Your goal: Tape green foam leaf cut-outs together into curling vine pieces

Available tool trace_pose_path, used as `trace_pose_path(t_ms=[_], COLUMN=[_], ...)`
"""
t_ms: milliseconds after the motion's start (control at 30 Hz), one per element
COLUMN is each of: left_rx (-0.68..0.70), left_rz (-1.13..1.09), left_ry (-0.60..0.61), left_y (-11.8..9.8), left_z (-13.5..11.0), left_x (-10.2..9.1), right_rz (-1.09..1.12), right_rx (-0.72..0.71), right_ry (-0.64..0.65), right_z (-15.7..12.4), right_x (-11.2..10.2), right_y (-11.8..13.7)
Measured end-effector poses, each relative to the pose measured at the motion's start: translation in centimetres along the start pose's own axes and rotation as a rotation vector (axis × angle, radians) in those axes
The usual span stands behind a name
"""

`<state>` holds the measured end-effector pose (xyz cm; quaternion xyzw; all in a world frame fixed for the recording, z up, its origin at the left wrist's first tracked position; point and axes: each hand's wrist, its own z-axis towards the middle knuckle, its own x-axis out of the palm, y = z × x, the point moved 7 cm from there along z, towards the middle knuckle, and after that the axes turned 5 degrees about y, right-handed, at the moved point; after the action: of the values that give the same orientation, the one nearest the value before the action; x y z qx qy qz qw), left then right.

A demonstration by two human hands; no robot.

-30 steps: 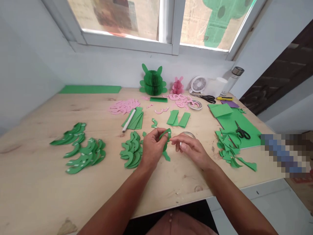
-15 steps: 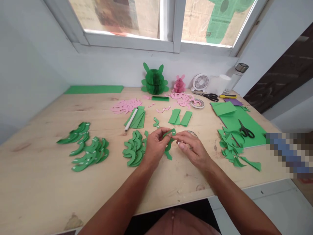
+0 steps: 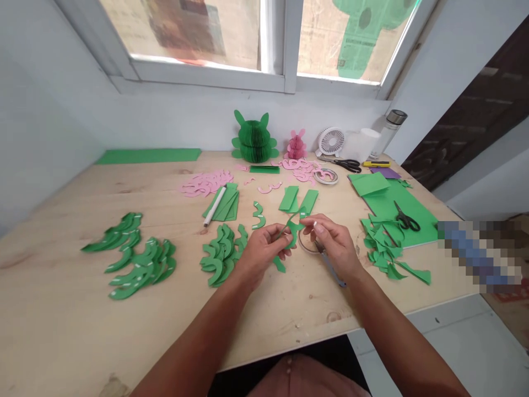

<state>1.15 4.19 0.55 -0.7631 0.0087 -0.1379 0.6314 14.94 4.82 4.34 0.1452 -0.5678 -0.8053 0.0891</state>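
Note:
My left hand (image 3: 262, 251) pinches a curved green paper cut-out (image 3: 292, 231) just above the wooden table (image 3: 61, 309). My right hand (image 3: 335, 242) pinches the upper end of the same cut-out with thumb and forefinger. A thin grey tool (image 3: 330, 267) sticks out under my right hand. A clear tape roll (image 3: 306, 242) lies partly hidden beneath my right fingers. Left of my left hand lies a pile of green curved cut-outs (image 3: 221, 253).
More green cut-outs (image 3: 132, 256) lie at the left. Green scraps (image 3: 386, 253), a green sheet with scissors (image 3: 403, 216) sit at the right. Pink cut-outs (image 3: 206, 182), folded green strips (image 3: 226, 203), a white pen (image 3: 215, 205), paper figures (image 3: 253, 138), a small fan (image 3: 330, 141) and a bottle (image 3: 390, 129) stand farther back.
Both hands have shifted slightly right and away from me. The right fingers moved up to the top end of the cut-out, and the grey tool now shows under the right hand.

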Motion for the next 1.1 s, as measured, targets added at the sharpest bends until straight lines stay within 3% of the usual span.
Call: trace_pose_path(t_ms=[333, 567, 667, 833, 1100], left_rx=[-0.105, -0.018, -0.002, 0.022, 0.055], left_rz=[-0.025, -0.122, -0.160, -0.146, -0.119], left_ry=[0.140, -0.039, -0.089, -0.117, -0.128], left_y=[0.4, -0.3, -0.3, -0.2, -0.4], left_z=[-0.4, -0.2, -0.2, -0.2, -0.2], left_x=[0.5, -0.5, -0.7, -0.7, -0.8], right_rz=[0.131, 0.129, 0.130, 0.088, 0.054], right_rx=[0.041, 0.112, 0.164, 0.220, 0.235], right_ry=[-0.072, -0.169, -0.134, -0.024, -0.015], right_z=[0.1, -0.1, -0.2, -0.3, -0.2], right_x=[-0.6, -1.1, -0.7, 0.5, 0.7], right_y=[-1.1, -1.8, -2.1, -1.9, -2.3])
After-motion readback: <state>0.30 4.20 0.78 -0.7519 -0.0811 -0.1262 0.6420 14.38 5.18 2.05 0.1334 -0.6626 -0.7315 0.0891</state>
